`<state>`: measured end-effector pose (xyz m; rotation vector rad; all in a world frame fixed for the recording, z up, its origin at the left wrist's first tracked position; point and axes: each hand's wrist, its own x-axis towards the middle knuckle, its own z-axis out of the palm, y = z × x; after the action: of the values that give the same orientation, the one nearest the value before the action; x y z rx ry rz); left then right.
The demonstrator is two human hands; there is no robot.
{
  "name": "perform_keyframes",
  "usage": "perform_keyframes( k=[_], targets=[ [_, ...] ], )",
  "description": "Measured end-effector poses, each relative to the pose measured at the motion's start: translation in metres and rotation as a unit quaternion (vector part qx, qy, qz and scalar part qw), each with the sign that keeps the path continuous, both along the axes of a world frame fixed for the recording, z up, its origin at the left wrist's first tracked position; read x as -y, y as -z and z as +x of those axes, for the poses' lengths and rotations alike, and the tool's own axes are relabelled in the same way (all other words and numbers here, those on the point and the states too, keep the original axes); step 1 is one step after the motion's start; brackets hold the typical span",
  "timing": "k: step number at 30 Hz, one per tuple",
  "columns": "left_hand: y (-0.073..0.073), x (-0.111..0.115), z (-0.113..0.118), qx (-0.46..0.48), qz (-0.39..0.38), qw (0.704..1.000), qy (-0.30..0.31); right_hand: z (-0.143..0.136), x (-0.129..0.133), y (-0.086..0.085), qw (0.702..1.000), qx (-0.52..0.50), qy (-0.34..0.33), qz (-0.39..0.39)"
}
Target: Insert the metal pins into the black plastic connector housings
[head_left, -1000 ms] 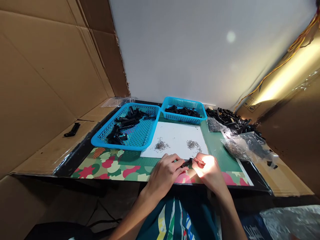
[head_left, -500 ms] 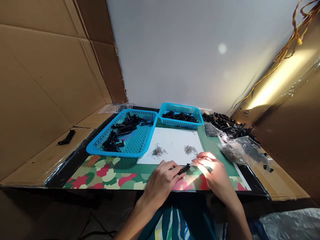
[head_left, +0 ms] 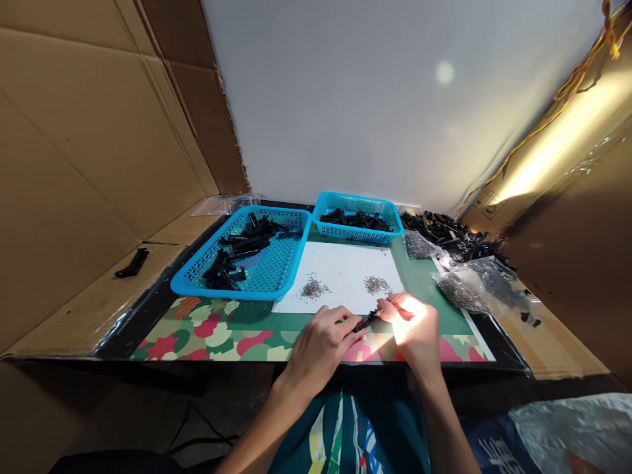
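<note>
My left hand [head_left: 326, 343] is closed around one end of a small black plastic part [head_left: 365, 321], held low over the front of the mat. My right hand [head_left: 415, 326] pinches a thin metal tool [head_left: 396, 296], slanting up and right from the fingers; its exact kind is too small to tell. The right fingertips are at the far end of the black part. Beyond the hands, a white sheet [head_left: 345, 266] carries two heaps of tiny metal pieces, a left heap [head_left: 313, 288] and a right heap [head_left: 376, 285].
A large blue basket [head_left: 286, 286] with black parts stands left, a smaller blue basket [head_left: 358, 234] at the back. Loose black parts [head_left: 451, 237] pile up at right, beside plastic bags [head_left: 464, 289]. One black piece [head_left: 132, 262] lies on the left cardboard. Cardboard walls flank both sides.
My right hand has moved in to the black part and now shows the thin metal tool in its fingers. The left hand keeps its hold. The view has shifted slightly.
</note>
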<state>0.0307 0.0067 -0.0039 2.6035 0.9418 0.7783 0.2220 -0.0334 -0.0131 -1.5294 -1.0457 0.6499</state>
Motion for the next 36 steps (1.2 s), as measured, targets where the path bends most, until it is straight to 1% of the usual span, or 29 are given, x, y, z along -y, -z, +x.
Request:
perform_keyframes(
  k=[5, 7, 10, 12, 14, 15, 17, 18, 20, 23, 27, 33, 36],
  targets=[
    [0.0, -0.003, 0.001, 0.031, -0.069, 0.997, -0.007, -0.007, 0.002, -0.001, 0.997, 0.081, 0.013, 0.004],
    [0.001, -0.003, 0.001, 0.053, -0.083, 0.995, -0.019, -0.01, 0.003, -0.003, 0.996, 0.092, 0.008, 0.009],
    [0.002, 0.0, 0.001, 0.127, -0.081, 0.987, -0.06, -0.013, 0.0, -0.007, 0.997, 0.064, 0.017, 0.042],
    [0.001, 0.001, -0.001, 0.205, -0.082, 0.97, -0.105, -0.015, -0.007, -0.012, 0.995, 0.051, 0.014, 0.083],
    [0.001, 0.001, -0.004, 0.287, -0.093, 0.94, -0.157, -0.019, -0.018, -0.016, 0.992, 0.085, -0.027, 0.093],
    [0.001, 0.001, -0.006, 0.323, -0.098, 0.924, -0.18, -0.021, -0.025, -0.018, 0.987, 0.123, -0.066, 0.073],
    [0.001, 0.001, -0.008, 0.38, -0.104, 0.894, -0.214, -0.027, -0.041, -0.021, 0.97, 0.199, -0.137, 0.023],
    [0.001, 0.0, -0.009, 0.398, -0.105, 0.884, -0.224, -0.031, -0.048, -0.022, 0.961, 0.219, -0.168, 0.004],
    [0.001, -0.001, -0.01, 0.415, -0.108, 0.873, -0.235, -0.039, -0.062, -0.023, 0.949, 0.234, -0.211, -0.019],
    [0.0, -0.002, -0.011, 0.418, -0.118, 0.871, -0.229, -0.048, -0.076, -0.023, 0.943, 0.239, -0.228, -0.037],
    [-0.002, -0.004, -0.011, 0.412, -0.132, 0.876, -0.211, -0.051, -0.08, -0.02, 0.943, 0.245, -0.221, -0.036],
    [-0.003, -0.001, -0.011, 0.381, -0.124, 0.893, -0.203, -0.039, -0.076, -0.016, 0.947, 0.24, -0.214, -0.018],
    [-0.005, -0.001, -0.01, 0.357, -0.11, 0.906, -0.199, -0.031, -0.072, -0.015, 0.961, 0.185, -0.207, -0.006]
  ],
)
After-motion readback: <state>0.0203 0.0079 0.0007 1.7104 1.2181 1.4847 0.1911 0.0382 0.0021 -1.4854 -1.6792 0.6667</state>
